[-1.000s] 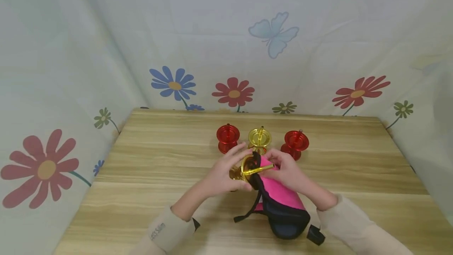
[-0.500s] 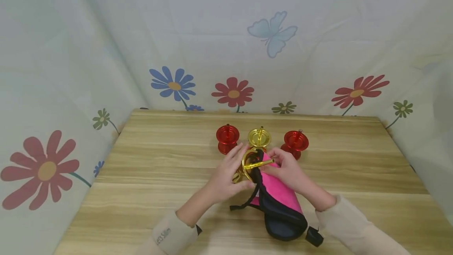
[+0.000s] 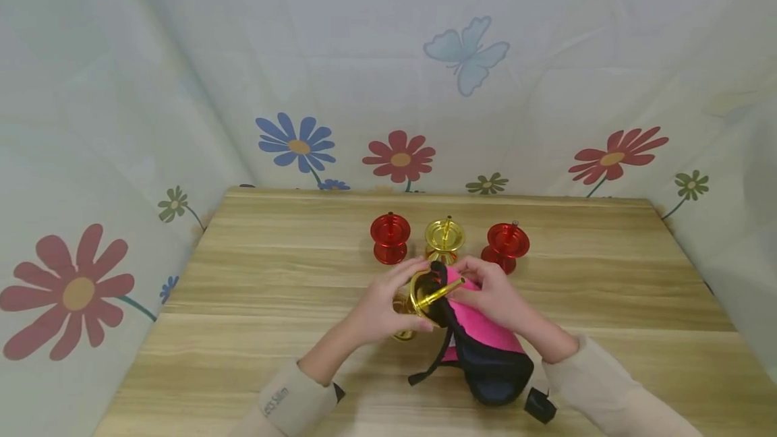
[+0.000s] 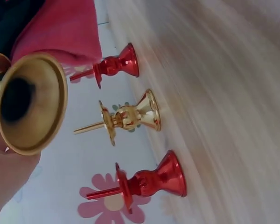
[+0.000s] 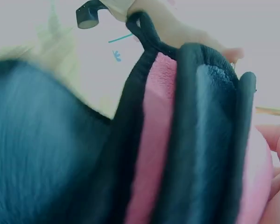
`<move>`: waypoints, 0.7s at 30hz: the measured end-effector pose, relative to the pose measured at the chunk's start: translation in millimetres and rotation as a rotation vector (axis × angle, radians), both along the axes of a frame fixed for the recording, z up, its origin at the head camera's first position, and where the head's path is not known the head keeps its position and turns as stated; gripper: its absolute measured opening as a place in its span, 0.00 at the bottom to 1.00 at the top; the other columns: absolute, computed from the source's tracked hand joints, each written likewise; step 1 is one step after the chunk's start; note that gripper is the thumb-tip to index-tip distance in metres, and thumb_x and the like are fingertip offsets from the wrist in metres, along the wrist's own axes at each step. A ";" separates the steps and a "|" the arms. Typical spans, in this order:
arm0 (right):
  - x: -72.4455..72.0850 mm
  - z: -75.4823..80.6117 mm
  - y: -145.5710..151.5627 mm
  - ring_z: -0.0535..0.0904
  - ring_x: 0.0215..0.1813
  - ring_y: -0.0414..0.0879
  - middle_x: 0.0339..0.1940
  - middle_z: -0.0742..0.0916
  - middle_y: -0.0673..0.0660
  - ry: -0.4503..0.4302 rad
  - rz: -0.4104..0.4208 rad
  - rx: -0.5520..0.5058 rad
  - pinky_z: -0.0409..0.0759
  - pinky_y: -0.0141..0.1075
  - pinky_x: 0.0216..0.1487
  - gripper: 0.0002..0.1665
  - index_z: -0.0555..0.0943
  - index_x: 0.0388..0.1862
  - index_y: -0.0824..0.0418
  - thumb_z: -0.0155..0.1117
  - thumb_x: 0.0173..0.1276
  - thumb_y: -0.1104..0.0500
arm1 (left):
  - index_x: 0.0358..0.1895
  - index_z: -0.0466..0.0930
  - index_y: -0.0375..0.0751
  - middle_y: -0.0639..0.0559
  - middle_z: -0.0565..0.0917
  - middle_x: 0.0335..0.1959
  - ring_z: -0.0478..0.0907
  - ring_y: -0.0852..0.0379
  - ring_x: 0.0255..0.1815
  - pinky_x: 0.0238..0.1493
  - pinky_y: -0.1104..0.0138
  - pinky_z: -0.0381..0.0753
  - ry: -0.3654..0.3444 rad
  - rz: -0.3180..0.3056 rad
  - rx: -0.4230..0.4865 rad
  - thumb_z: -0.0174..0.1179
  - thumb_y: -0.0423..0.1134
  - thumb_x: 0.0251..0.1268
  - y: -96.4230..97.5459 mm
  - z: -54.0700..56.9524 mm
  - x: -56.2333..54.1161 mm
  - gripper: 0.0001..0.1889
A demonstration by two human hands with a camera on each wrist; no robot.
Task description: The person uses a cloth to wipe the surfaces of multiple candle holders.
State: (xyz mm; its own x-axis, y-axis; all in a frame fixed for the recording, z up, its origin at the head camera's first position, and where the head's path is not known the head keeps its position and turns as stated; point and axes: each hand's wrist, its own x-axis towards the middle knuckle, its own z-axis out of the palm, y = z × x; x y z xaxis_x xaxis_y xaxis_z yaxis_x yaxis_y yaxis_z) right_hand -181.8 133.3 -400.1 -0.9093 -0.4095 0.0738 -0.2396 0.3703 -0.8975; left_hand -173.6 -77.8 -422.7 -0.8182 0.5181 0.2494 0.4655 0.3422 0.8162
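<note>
My left hand grips a shiny gold candle holder, tipped sideways with its thin stem pointing right and slightly up. In the left wrist view the round underside of its base faces the camera. Pressed close against the dish is a pink cloth with black edging and a dark lining, which my right hand holds between thumb and fingers. The cloth's folded layers fill much of the right wrist view and hide most of that hand there. A black strap hangs from the cloth's left side.
Behind my hands stand a red candle holder, a gold candle holder and another red candle holder, all upright in a row on the wooden table. A flower-printed white curtain encloses the back and sides.
The gold holder in my left hand has turned, its stem now angled up more steeply and its base lower. My right hand stays near the same spot with the cloth, which has shifted slightly.
</note>
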 end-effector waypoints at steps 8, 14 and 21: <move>-6.6 3.6 13.5 0.78 0.31 0.34 0.38 0.82 0.69 -0.050 -0.120 -0.126 0.79 0.29 0.31 0.20 0.69 0.49 0.71 0.60 0.57 0.67 | 0.62 0.62 0.44 0.52 0.69 0.61 0.67 0.52 0.59 0.54 0.59 0.71 -0.212 -0.015 0.266 0.62 0.50 0.50 -9.7 -7.4 -3.5 0.35; -7.4 4.7 18.3 0.77 0.34 0.32 0.34 0.84 0.44 -0.111 -0.223 -0.253 0.77 0.26 0.35 0.21 0.68 0.52 0.71 0.56 0.60 0.68 | 0.61 0.61 0.46 0.50 0.67 0.62 0.68 0.56 0.57 0.51 0.66 0.74 -0.228 0.158 0.498 0.64 0.41 0.49 -7.7 -3.7 -3.0 0.34; 0.7 -1.4 10.0 0.75 0.45 0.35 0.43 0.82 0.44 -0.042 -0.089 -0.563 0.75 0.25 0.44 0.19 0.72 0.40 0.51 0.51 0.60 0.74 | 0.62 0.61 0.44 0.49 0.72 0.57 0.70 0.57 0.56 0.52 0.69 0.73 -0.194 0.317 0.655 0.67 0.40 0.44 5.3 -1.3 -6.2 0.37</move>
State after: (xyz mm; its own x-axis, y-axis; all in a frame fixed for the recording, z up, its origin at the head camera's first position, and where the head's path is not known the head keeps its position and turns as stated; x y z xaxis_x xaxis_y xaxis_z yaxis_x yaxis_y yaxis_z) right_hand -181.1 143.3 -401.5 -0.9453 -0.2396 0.2213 -0.1888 -0.1512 -0.9703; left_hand -179.8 -72.5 -423.9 -0.9640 0.0451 0.2619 0.2528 -0.1479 0.9561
